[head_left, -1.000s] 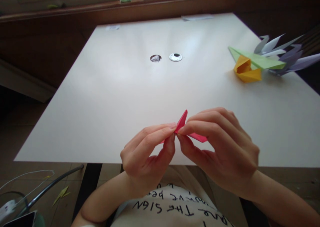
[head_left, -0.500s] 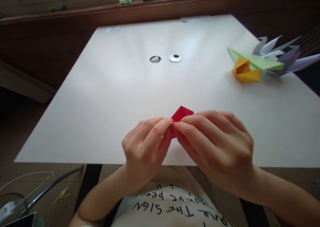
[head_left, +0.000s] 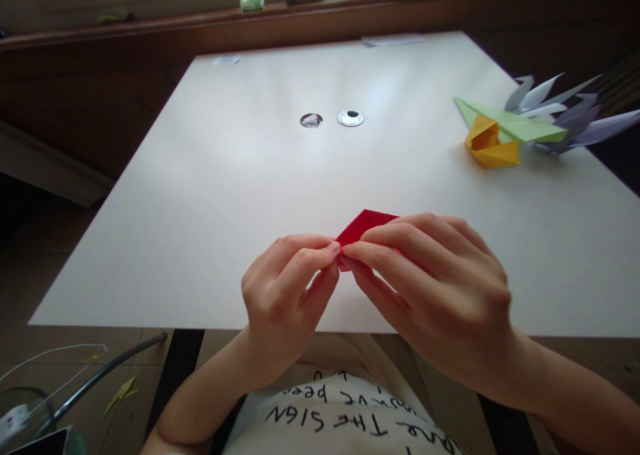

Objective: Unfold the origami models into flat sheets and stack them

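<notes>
Since the earlier frame, the red folded paper (head_left: pixel 364 227) lies flatter and reaches further right between the hands. Head view: left hand (head_left: pixel 286 295) and right hand (head_left: pixel 435 288) both pinch it at their meeting fingertips, above the counter's (head_left: pixel 225 195) near edge. Yellow, green and lilac paper figures (head_left: pixel 520 125) sit at the right edge.

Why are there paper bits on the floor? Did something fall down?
A small yellow-green paper scrap lies on the floor left of the table, away from the folded paper shapes on top. Nothing else looks odd; both hands pinch the red paper.
</notes>
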`<state>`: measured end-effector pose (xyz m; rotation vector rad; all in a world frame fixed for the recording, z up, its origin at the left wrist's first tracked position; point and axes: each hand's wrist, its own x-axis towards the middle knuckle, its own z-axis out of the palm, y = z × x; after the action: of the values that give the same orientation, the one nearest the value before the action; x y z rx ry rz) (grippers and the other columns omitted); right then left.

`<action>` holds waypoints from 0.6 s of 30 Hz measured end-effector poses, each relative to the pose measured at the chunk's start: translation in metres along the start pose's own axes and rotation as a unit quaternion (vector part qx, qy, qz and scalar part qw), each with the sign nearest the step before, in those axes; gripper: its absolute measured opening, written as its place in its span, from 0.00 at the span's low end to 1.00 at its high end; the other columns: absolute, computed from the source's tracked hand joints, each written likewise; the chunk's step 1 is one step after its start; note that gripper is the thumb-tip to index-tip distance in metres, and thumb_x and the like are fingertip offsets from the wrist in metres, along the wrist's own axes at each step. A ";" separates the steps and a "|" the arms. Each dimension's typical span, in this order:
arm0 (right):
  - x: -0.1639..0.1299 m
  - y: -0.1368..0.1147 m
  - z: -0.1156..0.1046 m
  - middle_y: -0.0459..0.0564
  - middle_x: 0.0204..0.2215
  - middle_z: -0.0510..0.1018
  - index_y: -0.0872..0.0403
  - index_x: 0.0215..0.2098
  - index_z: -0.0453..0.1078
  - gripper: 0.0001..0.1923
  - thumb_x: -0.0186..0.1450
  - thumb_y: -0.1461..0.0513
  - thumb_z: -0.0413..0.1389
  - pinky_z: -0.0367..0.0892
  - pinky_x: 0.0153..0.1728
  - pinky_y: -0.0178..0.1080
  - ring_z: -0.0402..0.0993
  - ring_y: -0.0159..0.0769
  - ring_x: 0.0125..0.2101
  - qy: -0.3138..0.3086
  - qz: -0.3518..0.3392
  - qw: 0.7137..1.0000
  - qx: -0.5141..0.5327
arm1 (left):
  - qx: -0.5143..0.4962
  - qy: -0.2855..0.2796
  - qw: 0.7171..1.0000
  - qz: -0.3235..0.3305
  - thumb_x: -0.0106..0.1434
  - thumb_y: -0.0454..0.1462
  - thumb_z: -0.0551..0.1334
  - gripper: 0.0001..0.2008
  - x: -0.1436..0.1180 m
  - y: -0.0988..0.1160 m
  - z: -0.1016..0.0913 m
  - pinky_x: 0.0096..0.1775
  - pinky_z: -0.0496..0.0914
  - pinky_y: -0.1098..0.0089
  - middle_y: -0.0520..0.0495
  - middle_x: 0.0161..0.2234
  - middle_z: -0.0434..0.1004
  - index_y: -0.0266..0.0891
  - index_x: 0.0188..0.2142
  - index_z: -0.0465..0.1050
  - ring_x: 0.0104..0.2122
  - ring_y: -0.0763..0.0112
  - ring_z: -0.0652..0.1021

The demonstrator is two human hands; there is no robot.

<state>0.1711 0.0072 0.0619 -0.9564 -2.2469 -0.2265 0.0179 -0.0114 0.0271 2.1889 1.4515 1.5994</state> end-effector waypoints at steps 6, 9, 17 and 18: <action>0.002 0.009 -0.004 0.50 0.37 0.76 0.52 0.29 0.69 0.04 0.60 0.66 0.55 0.66 0.38 0.42 0.71 0.38 0.38 -0.035 0.021 0.997 0.073 | -0.048 -0.033 0.998 -0.020 0.55 0.25 0.62 0.11 0.004 0.001 -0.004 0.35 0.74 0.72 0.51 0.34 0.77 0.40 0.34 0.72 0.33 0.74 0.77; 0.005 0.012 -0.006 0.53 0.43 0.74 0.53 0.29 0.69 0.03 0.61 0.66 0.54 0.67 0.40 0.43 0.70 0.41 0.44 -0.064 0.017 0.990 0.121 | -0.105 -0.042 0.992 -0.058 0.55 0.24 0.61 0.12 0.006 0.002 -0.006 0.37 0.75 0.70 0.51 0.34 0.77 0.41 0.36 0.72 0.34 0.73 0.77; 0.007 0.011 -0.009 0.47 0.28 0.75 0.53 0.29 0.68 0.05 0.60 0.69 0.54 0.68 0.28 0.34 0.70 0.30 0.29 -0.083 0.064 0.964 0.243 | -0.246 -0.098 0.945 -0.191 0.56 0.30 0.63 0.10 0.007 0.004 -0.010 0.33 0.77 0.73 0.49 0.35 0.79 0.42 0.38 0.74 0.33 0.71 0.79; 0.007 0.010 -0.010 0.47 0.27 0.74 0.53 0.28 0.68 0.05 0.60 0.69 0.54 0.68 0.28 0.34 0.70 0.30 0.28 -0.083 0.064 0.963 0.249 | -0.258 -0.102 0.939 -0.203 0.56 0.30 0.63 0.09 0.007 0.003 -0.010 0.33 0.77 0.74 0.50 0.34 0.79 0.42 0.37 0.75 0.33 0.71 0.79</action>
<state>0.1798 0.0145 0.0726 -0.8603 -2.2175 0.4742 0.0123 -0.0127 0.0383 1.5840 1.1542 1.3618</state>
